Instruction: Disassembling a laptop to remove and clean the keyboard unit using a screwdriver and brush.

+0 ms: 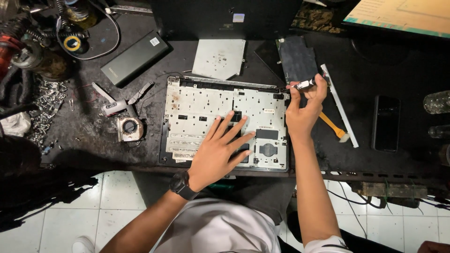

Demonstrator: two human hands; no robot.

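I am looking down at a dark workbench [375, 61] filling the upper half of the frame. At its centre the opened laptop base [197, 100] is lying flat, its pale metal inner plate facing up. My left hand [218, 152] is resting on the plate's lower middle, fingers spread wide and gripping nothing. My right hand [303, 110] is hovering over the base's upper right corner, fingers pinched around a small screwdriver [305, 84], its tip pointing left toward that corner. A black battery pack [135, 57] is sitting in the upper left, a cooling fan [130, 128] just left of the base, a dark phone [386, 122] well to the right, and loose screws [47, 105] are lying scattered at the far left.
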